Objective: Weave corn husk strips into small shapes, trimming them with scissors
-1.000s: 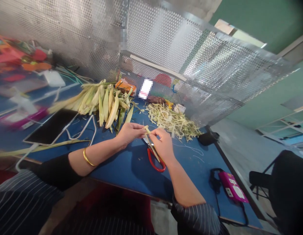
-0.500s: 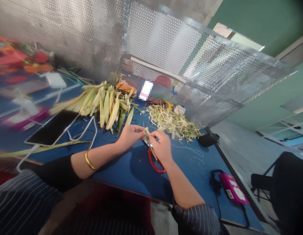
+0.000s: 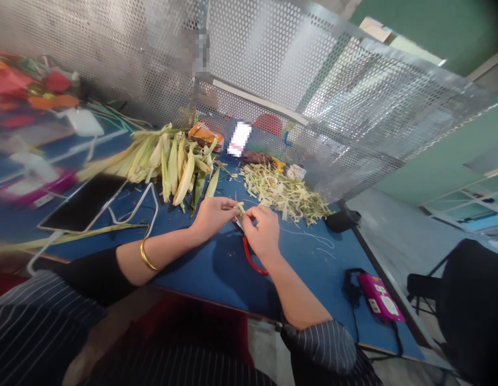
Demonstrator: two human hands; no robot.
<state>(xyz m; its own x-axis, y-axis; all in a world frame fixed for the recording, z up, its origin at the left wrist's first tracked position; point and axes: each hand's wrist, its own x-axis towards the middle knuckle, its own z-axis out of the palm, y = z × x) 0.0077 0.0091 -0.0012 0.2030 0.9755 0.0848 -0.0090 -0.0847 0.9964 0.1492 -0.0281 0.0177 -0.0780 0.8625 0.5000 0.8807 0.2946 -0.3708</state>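
Between my two hands is a narrow pale strip of corn husk, pinched over the blue table. My left hand grips its left end with thumb and fingertips. Close against it, my right hand pinches the same strip, its fingers curled. Beneath the hands lie red-handled scissors on the table, their blades and part of the handles covered by my right hand. Behind my left hand is a heap of whole corn husks. Beyond my right hand lies a pile of shredded husk.
A tablet with a white cable lies at left, near a long husk strip. A perforated metal screen borders the table's back. At right are a black object and a pink packet. A black chair stands beyond the edge.
The long tail of the husk strip, which hung below my right hand, no longer shows there. Both hands stay close together. The whole view has shifted slightly.
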